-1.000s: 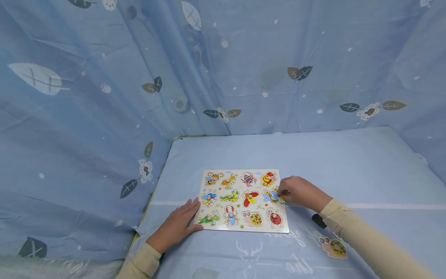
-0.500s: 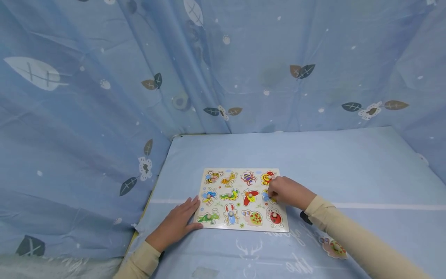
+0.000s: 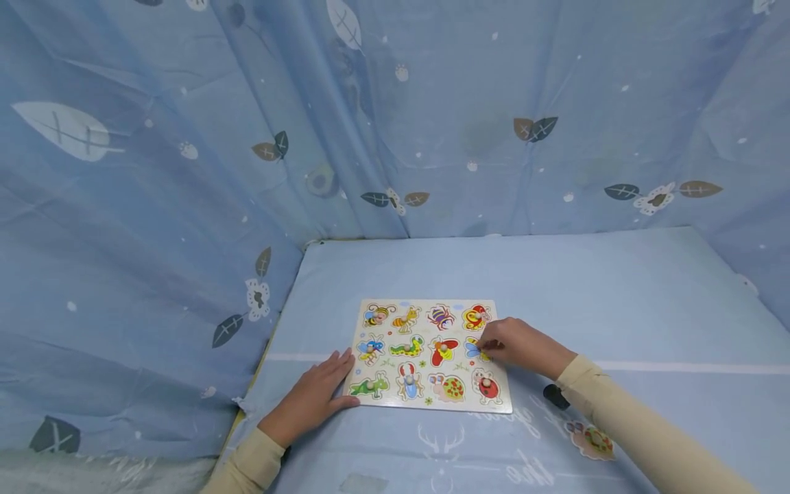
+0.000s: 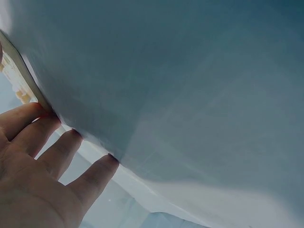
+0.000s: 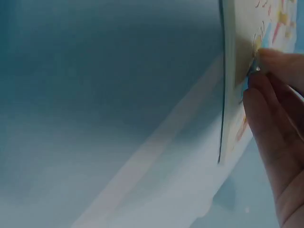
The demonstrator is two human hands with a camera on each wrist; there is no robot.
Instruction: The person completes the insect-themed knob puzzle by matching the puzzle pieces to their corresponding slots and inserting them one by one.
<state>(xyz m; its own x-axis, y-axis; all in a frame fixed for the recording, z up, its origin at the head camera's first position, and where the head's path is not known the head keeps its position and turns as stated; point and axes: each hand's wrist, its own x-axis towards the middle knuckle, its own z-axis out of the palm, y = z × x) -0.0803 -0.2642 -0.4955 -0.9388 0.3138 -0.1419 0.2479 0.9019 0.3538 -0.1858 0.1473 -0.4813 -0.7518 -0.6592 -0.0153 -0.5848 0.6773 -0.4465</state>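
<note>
A wooden knob puzzle board (image 3: 395, 403) with cartoon insects lies on the table. At its right side, my right hand (image 3: 521, 345) pinches the small knob (image 5: 258, 69) of a blue-winged insect piece (image 3: 472, 348) between thumb and fingers. That piece lies at its place in the middle row, partly hidden by the fingers. My left hand (image 3: 313, 396) rests against the board's left edge, fingers extended, thumb near the lower left corner. In the left wrist view the fingertips (image 4: 112, 159) touch the surface along the edge. Other knobbed pieces, such as the ladybug (image 3: 487, 388) and caterpillar (image 3: 407, 348), sit on the board.
A loose snail piece (image 3: 590, 440) lies on the blue tablecloth (image 3: 531, 274), right of the board and beside the right forearm. A snail picture (image 3: 449, 387) without a visible knob shows in the board's bottom row. Blue patterned curtains (image 3: 457, 103) hang behind and at left.
My right hand has moved left with the blue-winged piece onto its place, then shifted slightly back right. The piece, tilted before, now looks flatter. My left hand stays put.
</note>
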